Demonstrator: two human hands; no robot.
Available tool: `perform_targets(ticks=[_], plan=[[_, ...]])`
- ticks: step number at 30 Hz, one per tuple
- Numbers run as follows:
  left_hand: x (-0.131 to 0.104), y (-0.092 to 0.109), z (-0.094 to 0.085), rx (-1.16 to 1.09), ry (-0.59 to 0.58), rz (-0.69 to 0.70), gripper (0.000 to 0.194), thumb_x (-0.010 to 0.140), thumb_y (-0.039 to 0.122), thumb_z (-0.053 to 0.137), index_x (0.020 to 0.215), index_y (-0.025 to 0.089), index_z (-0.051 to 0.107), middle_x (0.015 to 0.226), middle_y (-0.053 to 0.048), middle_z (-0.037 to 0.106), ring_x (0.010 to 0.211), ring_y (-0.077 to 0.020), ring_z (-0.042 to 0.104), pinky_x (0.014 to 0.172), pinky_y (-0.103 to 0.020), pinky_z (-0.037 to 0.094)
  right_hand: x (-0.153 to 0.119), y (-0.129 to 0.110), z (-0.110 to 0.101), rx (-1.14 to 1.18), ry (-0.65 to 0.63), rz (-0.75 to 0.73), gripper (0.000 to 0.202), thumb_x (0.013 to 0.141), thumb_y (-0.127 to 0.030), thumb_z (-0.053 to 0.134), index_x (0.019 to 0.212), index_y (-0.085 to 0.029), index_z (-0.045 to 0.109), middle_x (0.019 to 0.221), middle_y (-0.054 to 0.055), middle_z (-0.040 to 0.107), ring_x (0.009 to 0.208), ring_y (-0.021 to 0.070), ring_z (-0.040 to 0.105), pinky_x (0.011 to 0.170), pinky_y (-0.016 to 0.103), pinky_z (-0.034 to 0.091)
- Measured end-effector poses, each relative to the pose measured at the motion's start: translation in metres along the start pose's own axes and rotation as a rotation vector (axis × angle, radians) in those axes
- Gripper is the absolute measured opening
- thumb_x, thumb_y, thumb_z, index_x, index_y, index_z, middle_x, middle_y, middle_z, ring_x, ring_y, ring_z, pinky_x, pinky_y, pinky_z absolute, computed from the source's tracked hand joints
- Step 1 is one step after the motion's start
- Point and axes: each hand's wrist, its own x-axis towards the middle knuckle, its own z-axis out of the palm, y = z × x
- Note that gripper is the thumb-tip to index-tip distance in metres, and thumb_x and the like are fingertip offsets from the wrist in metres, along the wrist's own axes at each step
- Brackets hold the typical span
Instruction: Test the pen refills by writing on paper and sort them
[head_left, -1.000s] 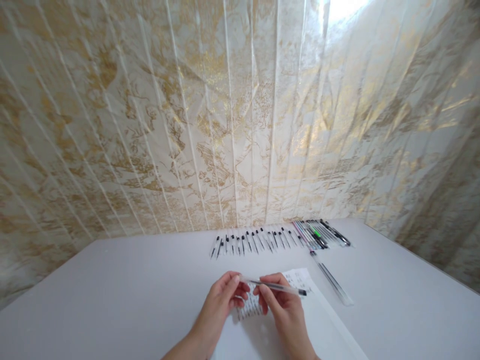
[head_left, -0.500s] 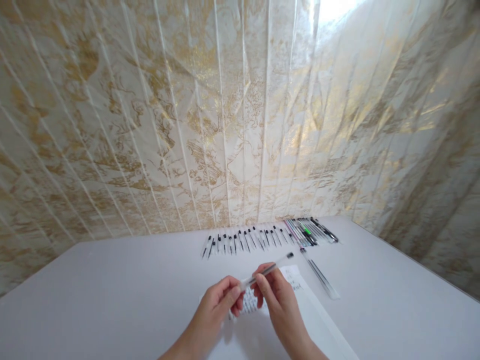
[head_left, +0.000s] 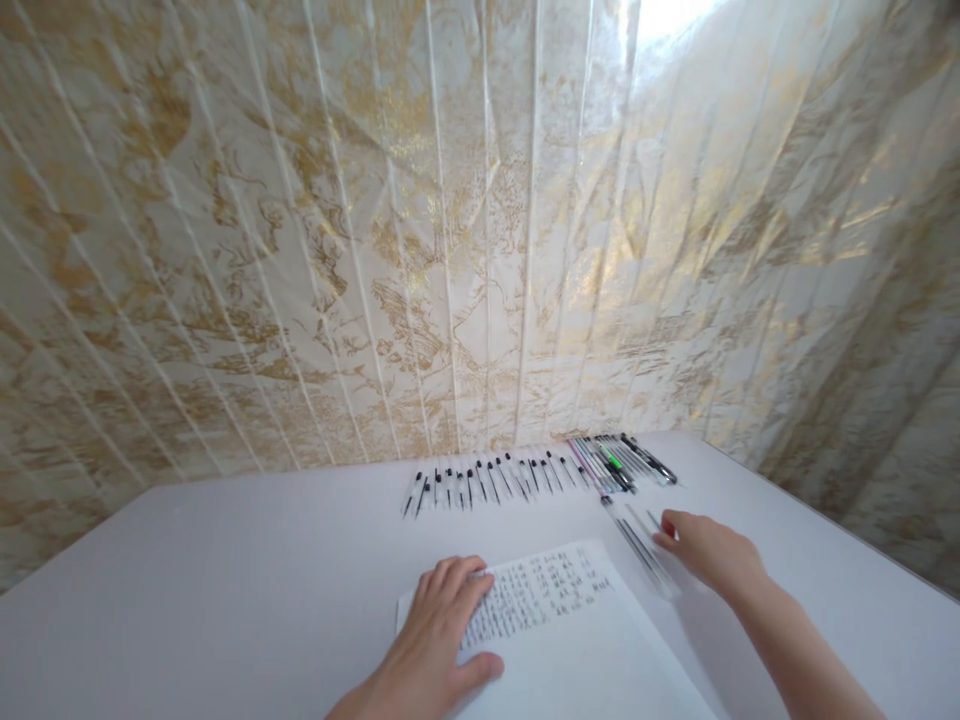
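Note:
My left hand (head_left: 442, 635) lies with spread fingers on the left side of a white sheet of paper (head_left: 577, 660) that bears rows of handwriting near its top. Over at the right, my right hand (head_left: 701, 545) has its fingers pinched together at the end of a thin, blurred pen part (head_left: 654, 518). Just left of those fingertips, a few clear pen pieces with dark cores (head_left: 637, 545) lie slanted on the table, a small black cap at their upper end.
Several clear pens with black caps (head_left: 491, 482) form a long row at the back of the white table (head_left: 247, 560). To their right lies a tight group of pens (head_left: 626, 465), one with a green part. A gold-patterned curtain (head_left: 450, 250) hangs behind.
The pen held between both hands is no longer there. My left hand has flattened onto the paper, and my right hand has moved right to beside the slanted pen pieces.

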Motion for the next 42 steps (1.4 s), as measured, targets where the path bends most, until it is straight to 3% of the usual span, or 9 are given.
perform_targets(ticks=[10, 13, 17, 19, 22, 25, 29, 34, 42], plan=[[-0.003, 0.003, 0.001, -0.042, -0.026, -0.015, 0.062, 0.064, 0.035, 0.077, 0.122, 0.028, 0.056, 0.137, -0.008, 0.045, 0.125, -0.0329, 0.033, 0.105, -0.046, 0.023, 0.001, -0.011, 0.009, 0.027, -0.02, -0.014, 0.034, 0.087, -0.048, 0.042, 0.086, -0.019, 0.061, 0.089, 0.013, 0.07, 0.081, 0.0283, 0.065, 0.064, 0.036, 0.04], [-0.002, 0.006, -0.004, -0.03, 0.01, 0.0, 0.049, 0.067, 0.04, 0.075, 0.112, 0.027, 0.06, 0.131, -0.009, 0.05, 0.12, -0.032, 0.039, 0.102, -0.045, 0.029, -0.003, -0.018, 0.003, 0.042, 0.016, -0.025, 0.033, 0.086, -0.048, 0.043, 0.092, -0.019, 0.059, 0.101, 0.013, 0.067, 0.086, 0.0282, 0.064, 0.065, 0.035, 0.04], [0.011, -0.007, -0.028, 0.027, 0.254, -0.029, 0.01, 0.083, 0.031, 0.056, 0.085, 0.022, 0.06, 0.102, -0.006, 0.06, 0.1, -0.0236, 0.053, 0.089, -0.037, 0.041, -0.021, -0.046, -0.009, 0.132, 0.109, -0.131, 0.029, 0.09, -0.044, 0.039, 0.096, -0.021, 0.056, 0.099, 0.009, 0.068, 0.082, 0.0244, 0.064, 0.06, 0.03, 0.038], [0.025, -0.025, -0.047, 0.123, 0.405, -0.113, 0.01, 0.086, 0.025, 0.048, 0.083, 0.022, 0.058, 0.093, -0.003, 0.059, 0.091, -0.0196, 0.056, 0.083, -0.031, 0.044, -0.035, -0.07, -0.012, 0.183, 0.126, -0.263, 0.025, 0.09, -0.041, 0.041, 0.093, -0.021, 0.056, 0.088, 0.007, 0.069, 0.074, 0.0222, 0.063, 0.058, 0.028, 0.036], [0.049, -0.056, -0.074, 0.196, 0.487, -0.223, 0.017, 0.085, 0.018, 0.043, 0.093, 0.018, 0.059, 0.095, -0.006, 0.057, 0.081, -0.0185, 0.058, 0.08, -0.032, 0.045, -0.056, -0.109, -0.01, 0.215, 0.112, -0.452, 0.018, 0.088, -0.033, 0.046, 0.089, -0.021, 0.059, 0.079, 0.005, 0.07, 0.068, 0.0208, 0.063, 0.055, 0.027, 0.032], [0.071, -0.077, -0.087, 0.245, 0.47, -0.264, 0.026, 0.083, 0.015, 0.047, 0.105, 0.018, 0.061, 0.101, -0.008, 0.057, 0.084, -0.0193, 0.059, 0.082, -0.032, 0.045, -0.071, -0.142, 0.0, 0.219, 0.077, -0.57, 0.013, 0.086, -0.026, 0.051, 0.089, -0.02, 0.061, 0.076, 0.005, 0.07, 0.068, 0.0214, 0.064, 0.055, 0.026, 0.03], [0.088, -0.089, -0.081, 0.296, 0.414, -0.243, 0.034, 0.084, 0.015, 0.047, 0.114, 0.02, 0.062, 0.112, -0.009, 0.057, 0.109, -0.0225, 0.054, 0.092, -0.031, 0.041, -0.077, -0.165, 0.017, 0.25, 0.028, -0.65, 0.012, 0.084, -0.022, 0.052, 0.09, -0.021, 0.063, 0.077, 0.005, 0.071, 0.069, 0.0212, 0.065, 0.054, 0.026, 0.029], [0.091, -0.1, -0.073, 0.36, 0.388, -0.255, 0.035, 0.086, 0.014, 0.043, 0.116, 0.02, 0.061, 0.118, -0.01, 0.055, 0.111, -0.0224, 0.051, 0.095, -0.032, 0.039, -0.079, -0.172, 0.033, 0.289, -0.011, -0.668, 0.014, 0.084, -0.018, 0.051, 0.087, -0.021, 0.064, 0.078, 0.004, 0.072, 0.068, 0.02, 0.065, 0.055, 0.025, 0.03], [0.088, -0.108, -0.078, 0.422, 0.381, -0.235, 0.039, 0.084, 0.01, 0.042, 0.118, 0.02, 0.06, 0.116, -0.009, 0.055, 0.113, -0.0214, 0.05, 0.096, -0.03, 0.038, -0.078, -0.174, 0.043, 0.336, 0.0, -0.688, 0.017, 0.082, -0.014, 0.048, 0.087, -0.021, 0.063, 0.076, 0.003, 0.071, 0.067, 0.0185, 0.064, 0.056, 0.024, 0.031]])
